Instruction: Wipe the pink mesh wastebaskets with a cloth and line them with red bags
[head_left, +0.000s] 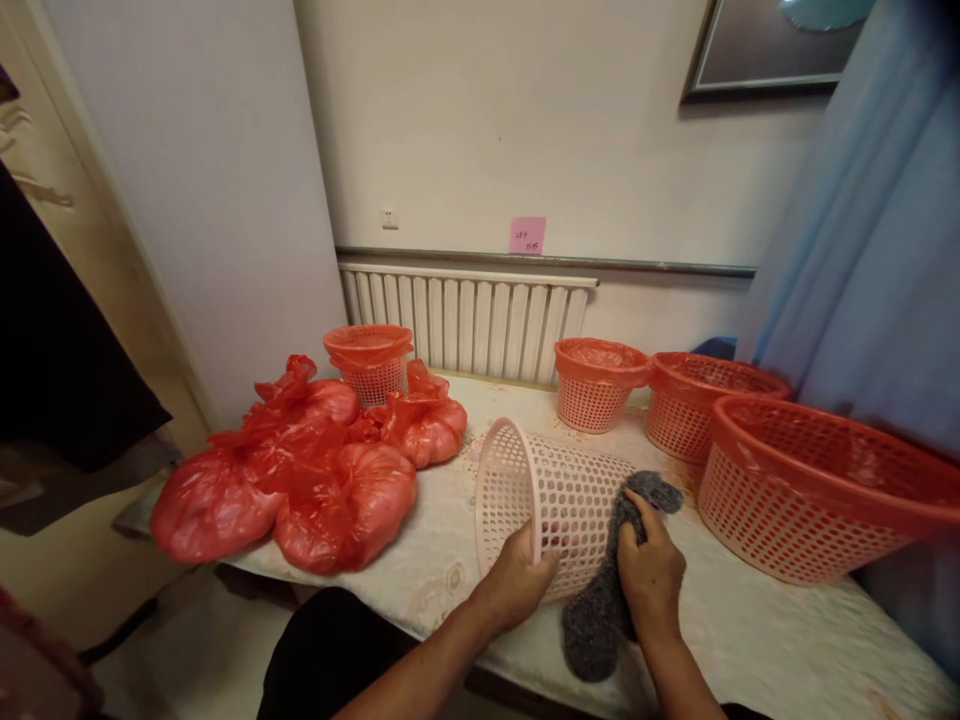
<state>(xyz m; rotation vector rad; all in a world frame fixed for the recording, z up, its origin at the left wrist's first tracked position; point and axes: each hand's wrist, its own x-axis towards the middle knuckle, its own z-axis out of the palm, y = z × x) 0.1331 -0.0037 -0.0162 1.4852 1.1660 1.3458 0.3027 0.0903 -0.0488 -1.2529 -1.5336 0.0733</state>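
A pale pink perforated plastic basket [577, 485] lies on its side over the table, its round mouth facing left. My left hand [517, 580] grips the rim at its lower edge, fingers inside and thumb outside. A dark grey cloth [596, 625] is bunched in my right hand [651, 570], which presses it against the basket's base and side. One end of the cloth hangs down in front of the basket. Part of the basket's right end is hidden behind the cloth and hand.
Several tied red plastic bags [345, 500] are heaped on the left of the patterned table cover [442, 560]. Behind them stands a red-lined basket [371, 375]. More lined baskets [600, 400] stand at the right beside a blue curtain [847, 270]. A white radiator [465, 320] runs along the wall.
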